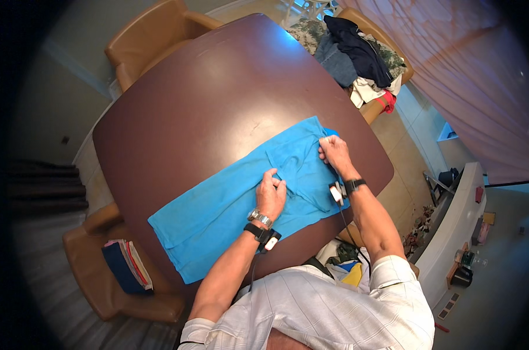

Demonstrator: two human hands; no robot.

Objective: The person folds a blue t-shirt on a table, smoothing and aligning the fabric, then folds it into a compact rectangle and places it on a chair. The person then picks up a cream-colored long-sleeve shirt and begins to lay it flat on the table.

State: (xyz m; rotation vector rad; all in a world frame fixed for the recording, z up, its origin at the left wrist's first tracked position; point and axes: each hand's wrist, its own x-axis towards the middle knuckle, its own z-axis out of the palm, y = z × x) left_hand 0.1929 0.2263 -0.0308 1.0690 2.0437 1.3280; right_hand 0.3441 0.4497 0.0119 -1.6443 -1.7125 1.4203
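Observation:
A blue knit garment (pixel 220 203), apparently a T-shirt, lies spread lengthwise along the near side of the table. Its lower body is fairly flat, while creases gather around the middle of its right half. My right hand (pixel 334 151) has its fingers curled closed on the fabric at the upper right end, by a darker blue bit of cloth. Over the middle of the garment is my left hand (pixel 271 194), its index finger and thumb apart and the other fingers partly hidden. Each wrist wears a strapped device with a cable.
The garment lies on a dark reddish-brown table (pixel 172 113) with rounded corners. Folded clothes (pixel 126 267) sit on a tan chair (pixel 87 280) at left. A loose clothing pile (pixel 356 57) covers another chair at upper right. More clothes (pixel 350 264) lie beside my body.

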